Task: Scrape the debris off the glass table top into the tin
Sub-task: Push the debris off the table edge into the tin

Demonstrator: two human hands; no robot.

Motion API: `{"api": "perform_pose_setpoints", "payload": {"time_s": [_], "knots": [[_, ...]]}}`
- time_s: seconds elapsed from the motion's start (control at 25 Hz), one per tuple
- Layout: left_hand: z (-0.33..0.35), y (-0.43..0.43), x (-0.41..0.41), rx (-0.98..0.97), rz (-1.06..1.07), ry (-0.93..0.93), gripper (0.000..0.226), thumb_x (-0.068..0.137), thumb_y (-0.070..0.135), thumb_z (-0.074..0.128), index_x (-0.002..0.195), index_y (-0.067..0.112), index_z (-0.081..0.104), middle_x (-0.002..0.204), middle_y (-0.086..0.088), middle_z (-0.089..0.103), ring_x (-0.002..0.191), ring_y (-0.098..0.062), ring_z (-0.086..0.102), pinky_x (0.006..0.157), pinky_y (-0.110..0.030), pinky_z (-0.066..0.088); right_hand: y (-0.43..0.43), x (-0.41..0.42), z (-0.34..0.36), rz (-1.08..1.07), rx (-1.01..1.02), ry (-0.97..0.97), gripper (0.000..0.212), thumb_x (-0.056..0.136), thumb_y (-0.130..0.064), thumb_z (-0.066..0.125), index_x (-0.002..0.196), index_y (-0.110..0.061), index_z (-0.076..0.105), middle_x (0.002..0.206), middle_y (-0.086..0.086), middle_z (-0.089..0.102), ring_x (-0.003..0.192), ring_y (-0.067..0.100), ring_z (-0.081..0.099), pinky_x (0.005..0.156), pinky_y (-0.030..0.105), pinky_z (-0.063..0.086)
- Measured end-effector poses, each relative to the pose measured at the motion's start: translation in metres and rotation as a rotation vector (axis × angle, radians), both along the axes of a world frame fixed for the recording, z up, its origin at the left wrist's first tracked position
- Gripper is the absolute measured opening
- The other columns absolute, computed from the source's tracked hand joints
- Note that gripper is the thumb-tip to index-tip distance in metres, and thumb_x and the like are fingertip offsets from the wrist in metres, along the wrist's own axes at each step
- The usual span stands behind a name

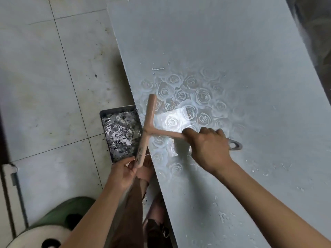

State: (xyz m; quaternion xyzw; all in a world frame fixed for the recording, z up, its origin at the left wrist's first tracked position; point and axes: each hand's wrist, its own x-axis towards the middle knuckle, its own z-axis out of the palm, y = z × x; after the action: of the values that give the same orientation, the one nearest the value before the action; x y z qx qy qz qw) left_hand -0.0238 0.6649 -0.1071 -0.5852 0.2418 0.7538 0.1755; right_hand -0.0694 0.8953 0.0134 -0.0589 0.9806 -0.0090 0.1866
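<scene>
A grey glass table top with a rose pattern runs from the upper middle to the lower right. White flecks of debris lie scattered on it. My right hand grips the handle of a pink T-shaped scraper, whose blade lies along the table's left edge. A rectangular metal tin full of grey-white scrapings sits just below that edge. My left hand holds the tin's near corner and touches the blade's lower end.
A tiled floor spreads to the left. A green and white stool or cushion sits at the lower left. My legs show under the table edge.
</scene>
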Motion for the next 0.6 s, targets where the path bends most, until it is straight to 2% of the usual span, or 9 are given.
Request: {"api": "perform_pose_setpoints", "payload": {"time_s": [0.08,0.16,0.24,0.32,0.4,0.52,0.6], "knots": [[-0.005,-0.002,0.002,0.009,0.028,0.020,0.027,0.088,-0.013,0.041,0.070,0.000,0.056,0.072,-0.016,0.065,0.082,-0.026,0.060,0.052,-0.028,0.058,0.017,-0.005,0.016,0.036,-0.082,0.020,0.025,0.094,-0.032,0.042,0.115,-0.035,0.055,0.084,0.006,0.060,0.083,0.031,0.059,0.074,0.037,0.032],[-0.002,-0.005,0.003,0.011,0.024,0.046,0.024,0.087,-0.014,0.043,0.072,0.002,0.054,0.078,-0.015,0.061,0.084,-0.026,0.060,0.063,-0.040,0.061,0.051,-0.002,0.031,-0.030,-0.136,0.012,0.024,0.093,-0.029,0.049,0.115,-0.034,0.058,0.078,0.006,0.061,0.076,0.033,0.061,0.068,0.037,0.036],[-0.005,-0.002,0.004,-0.038,-0.033,0.025,0.024,0.086,-0.013,0.045,0.072,0.005,0.050,0.076,-0.008,0.059,0.081,-0.021,0.058,0.076,-0.044,0.058,0.093,0.003,0.043,-0.144,-0.037,-0.072,0.022,0.096,-0.033,0.048,0.115,-0.036,0.057,0.081,0.004,0.064,0.078,0.032,0.063,0.067,0.037,0.042],[-0.001,-0.003,0.004,-0.088,-0.122,-0.010,0.024,0.088,-0.009,0.046,0.072,0.008,0.051,0.075,-0.002,0.061,0.082,-0.017,0.057,0.081,-0.036,0.050,0.108,0.011,0.047,-0.141,0.150,-0.138,0.025,0.097,-0.041,0.039,0.117,-0.039,0.055,0.085,0.000,0.065,0.083,0.026,0.065,0.070,0.035,0.042],[-0.002,-0.005,0.002,-0.092,-0.156,-0.032,0.023,0.089,-0.007,0.048,0.073,0.009,0.052,0.078,0.000,0.061,0.084,-0.016,0.059,0.086,-0.029,0.044,0.088,0.005,0.036,-0.111,0.138,-0.127,0.028,0.098,-0.040,0.038,0.120,-0.039,0.053,0.089,0.000,0.064,0.088,0.025,0.064,0.075,0.034,0.041],[-0.002,-0.005,0.000,-0.088,-0.134,-0.032,0.020,0.088,-0.009,0.048,0.078,0.007,0.054,0.086,-0.005,0.061,0.087,-0.020,0.060,0.097,-0.031,0.043,0.022,-0.024,0.005,-0.089,0.024,-0.103,0.027,0.095,-0.031,0.041,0.120,-0.035,0.050,0.095,0.004,0.062,0.093,0.028,0.061,0.078,0.035,0.036],[-0.002,-0.006,0.000,-0.083,-0.101,-0.034,0.018,0.088,-0.011,0.048,0.080,0.004,0.054,0.089,-0.009,0.061,0.088,-0.024,0.061,0.089,-0.032,0.052,-0.022,-0.037,-0.006,-0.019,0.018,-0.033,0.022,0.095,-0.028,0.040,0.114,-0.031,0.052,0.093,0.007,0.061,0.089,0.029,0.059,0.074,0.035,0.029]]}}
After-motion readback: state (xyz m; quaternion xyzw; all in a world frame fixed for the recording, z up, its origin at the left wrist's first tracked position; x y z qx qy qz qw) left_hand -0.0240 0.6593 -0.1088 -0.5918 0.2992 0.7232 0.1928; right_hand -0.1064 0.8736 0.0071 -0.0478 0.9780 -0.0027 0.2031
